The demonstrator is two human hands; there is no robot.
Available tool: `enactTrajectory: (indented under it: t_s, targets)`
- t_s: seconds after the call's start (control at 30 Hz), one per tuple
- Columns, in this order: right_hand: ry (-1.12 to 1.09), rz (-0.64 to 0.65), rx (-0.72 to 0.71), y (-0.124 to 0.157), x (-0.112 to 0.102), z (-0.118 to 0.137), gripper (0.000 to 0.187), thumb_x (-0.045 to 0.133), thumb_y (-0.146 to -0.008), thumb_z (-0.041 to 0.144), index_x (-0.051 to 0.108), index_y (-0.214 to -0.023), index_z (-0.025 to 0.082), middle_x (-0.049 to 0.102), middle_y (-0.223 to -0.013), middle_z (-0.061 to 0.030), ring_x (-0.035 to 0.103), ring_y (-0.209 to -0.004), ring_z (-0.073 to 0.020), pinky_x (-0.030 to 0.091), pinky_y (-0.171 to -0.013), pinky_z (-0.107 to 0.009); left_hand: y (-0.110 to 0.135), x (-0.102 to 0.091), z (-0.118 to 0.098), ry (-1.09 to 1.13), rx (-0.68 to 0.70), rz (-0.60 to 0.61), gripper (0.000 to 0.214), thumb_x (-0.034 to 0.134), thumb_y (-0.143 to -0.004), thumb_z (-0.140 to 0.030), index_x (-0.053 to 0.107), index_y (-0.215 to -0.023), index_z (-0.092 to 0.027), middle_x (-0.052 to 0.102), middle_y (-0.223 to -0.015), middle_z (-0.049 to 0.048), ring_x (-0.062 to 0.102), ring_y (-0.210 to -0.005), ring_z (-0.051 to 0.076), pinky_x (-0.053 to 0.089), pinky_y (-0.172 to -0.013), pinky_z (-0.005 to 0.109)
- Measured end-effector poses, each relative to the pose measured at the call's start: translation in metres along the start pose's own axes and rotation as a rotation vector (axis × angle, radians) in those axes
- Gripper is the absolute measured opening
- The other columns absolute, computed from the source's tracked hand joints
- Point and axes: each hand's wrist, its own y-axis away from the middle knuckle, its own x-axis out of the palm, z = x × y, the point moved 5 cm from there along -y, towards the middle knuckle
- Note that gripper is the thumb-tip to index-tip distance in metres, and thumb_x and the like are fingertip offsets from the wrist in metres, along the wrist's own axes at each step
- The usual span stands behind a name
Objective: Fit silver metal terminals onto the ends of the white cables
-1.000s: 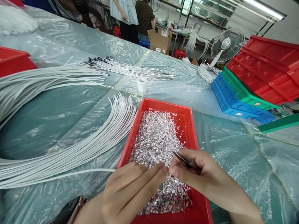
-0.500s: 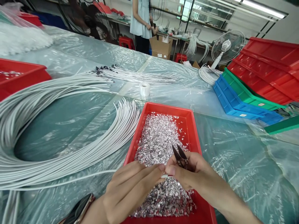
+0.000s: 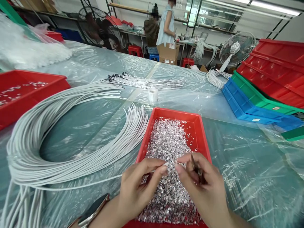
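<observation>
My left hand pinches the end of a white cable between thumb and fingertips, its pale tip pointing right. Tucked in my right hand is a pair of dark thread snips, blades upward. The right thumb and index finger are close to the cable tip; whether they touch any fine wire there I cannot tell. Both hands are over a red tray holding a heap of small silvery foil scraps. The cable runs left beside a large coiled bundle of white cables.
A white tape roll stands behind the tray, near thin wires with dark ends. Another red tray is at left. Stacked red, green and blue crates stand right. Two people are at the far bench.
My hands have drawn slightly apart, exposing the cable tip. The snips' blades have swung from pointing up-left to nearly upright. The view has shifted left, showing a second person seated at the back.
</observation>
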Motion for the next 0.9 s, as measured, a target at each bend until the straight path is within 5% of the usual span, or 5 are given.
enactTrajectory:
  t_s: [0.1,0.27,0.9]
  targets:
    - [0.164,-0.043,-0.211,0.005,0.002,0.008,0.024,0.065,-0.079,0.014,0.055,-0.093,0.030,0.052,-0.060,0.0078,0.040,-0.042,-0.0089,0.036,-0.041,-0.022,-0.001,0.000,-0.001,-0.008,0.016,-0.003,0.006,0.055,-0.088,-0.015,0.061,-0.087,-0.014,0.068,-0.068,0.0017,0.064,-0.054,0.010,0.053,-0.050,0.018]
    - [0.204,-0.013,-0.271,0.007,0.004,0.009,0.023,0.062,-0.083,0.011,0.056,-0.095,0.030,0.066,-0.071,0.0048,0.049,-0.044,-0.0095,0.041,-0.041,-0.022,-0.002,0.000,-0.007,-0.052,0.093,0.006,0.007,0.055,-0.090,-0.015,0.060,-0.086,-0.013,0.069,-0.067,0.0016,0.064,-0.056,0.009,0.052,-0.051,0.018]
    - [0.249,-0.062,-0.374,0.008,0.006,0.011,0.014,0.058,-0.080,0.008,0.055,-0.086,0.021,0.045,-0.057,0.0085,0.037,-0.040,-0.0052,0.035,-0.038,-0.016,0.002,0.004,-0.010,-0.172,0.194,0.025,0.008,0.051,-0.092,-0.015,0.057,-0.087,-0.012,0.071,-0.072,0.0032,0.065,-0.059,0.007,0.051,-0.056,0.016]
